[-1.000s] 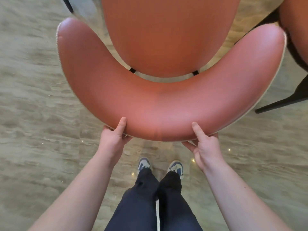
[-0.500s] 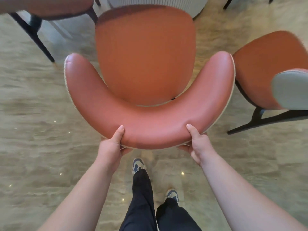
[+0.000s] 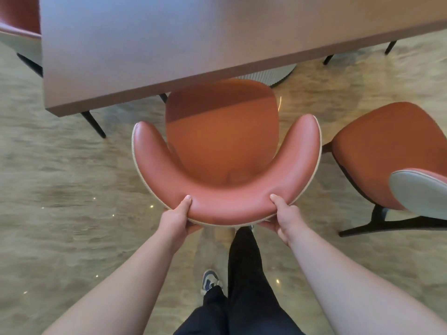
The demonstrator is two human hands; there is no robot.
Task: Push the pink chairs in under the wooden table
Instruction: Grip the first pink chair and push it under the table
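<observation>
A pink chair [image 3: 225, 151] with a curved backrest stands in front of me, the front edge of its seat just under the near edge of the wooden table [image 3: 169, 44]. My left hand [image 3: 177, 218] grips the backrest at its lower left, thumb on top. My right hand [image 3: 284, 218] grips it at the lower right the same way. A second pink chair [image 3: 387, 151] stands to the right, out from the table.
A third pink chair [image 3: 17, 18] shows at the far left beyond the table's end. The table's pale round base [image 3: 275, 73] sits behind the held chair's seat. Black chair legs [image 3: 93, 123] stand left of it. My legs and a shoe [image 3: 210, 281] are below.
The chair has slid forward, away from me, toward the table, whose top has come into view. My hands keep the same grip, and I have stepped forward.
</observation>
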